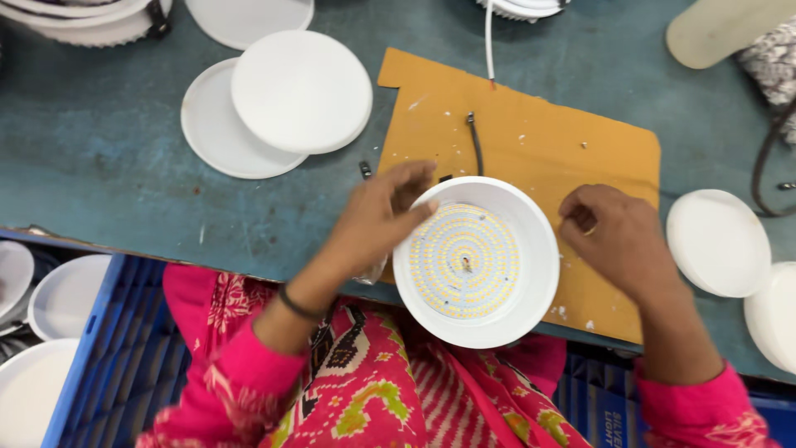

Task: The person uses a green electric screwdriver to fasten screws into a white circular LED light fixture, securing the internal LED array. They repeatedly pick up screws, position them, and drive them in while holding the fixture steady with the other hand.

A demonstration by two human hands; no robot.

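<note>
A round white lamp housing (531, 274) lies face up on an orange cardboard sheet (539, 141), with a disc of yellow LED dots (464, 261) inside it. My left hand (381, 211) rests on the housing's left rim, fingers curled over the edge. My right hand (618, 236) sits just off the right rim, fingers bent, with nothing seen in it. A short black wire (475, 141) lies on the cardboard behind the housing.
Two white round covers (303, 91) overlap at the back left on the blue-grey table (99, 149). More white discs (717, 241) lie at the right. A blue crate (108, 348) holds white housings at the lower left. A white cable (488, 41) hangs at the back.
</note>
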